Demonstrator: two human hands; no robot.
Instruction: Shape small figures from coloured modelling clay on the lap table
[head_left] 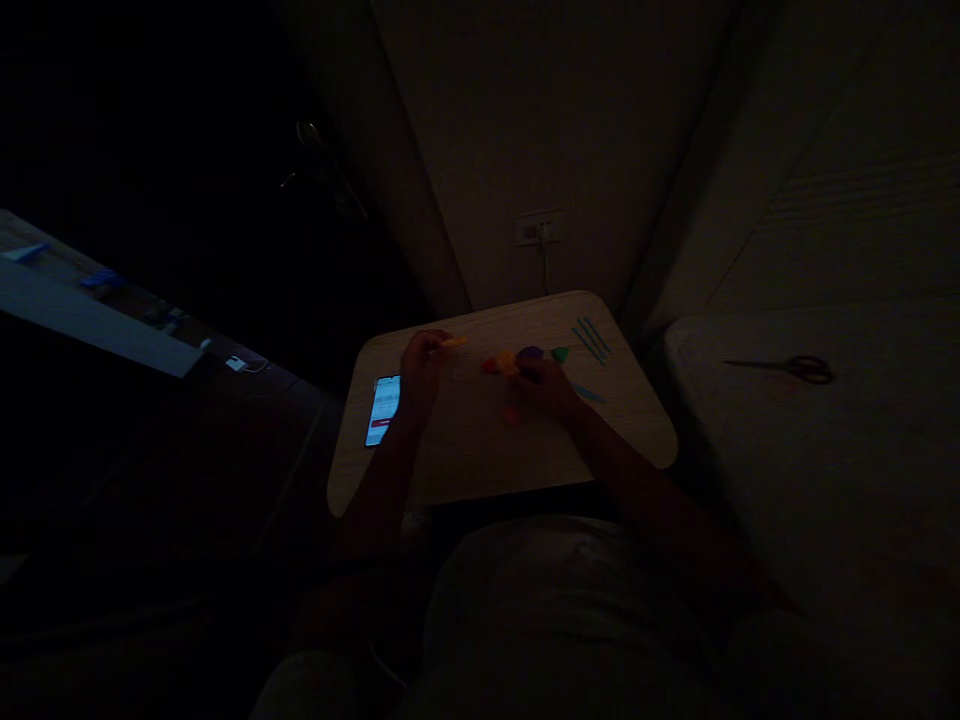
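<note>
The room is very dark, so fine detail is lost. My left hand [424, 355] is closed on a thin yellow modelling clay roll [454, 342], which sticks out to the right of the fingers. My right hand [546, 385] has its fingers pinched on a yellow-orange modelling clay lump [507, 363] over the middle of the small table [465, 450]. Touching or just left of that lump is a red lump [489, 366]. Behind my right hand are a purple lump [530, 352] and a green lump [560, 354]. A dull red piece [511, 414] lies nearer me.
Three thin teal sticks [592, 340] lie at the table's back right, with a flat blue tool [588, 393] nearer. A lit phone [382, 410] rests beside my left forearm. Scissors [802, 368] lie on the pale surface at right. A wall socket [538, 229] holds a plugged cable.
</note>
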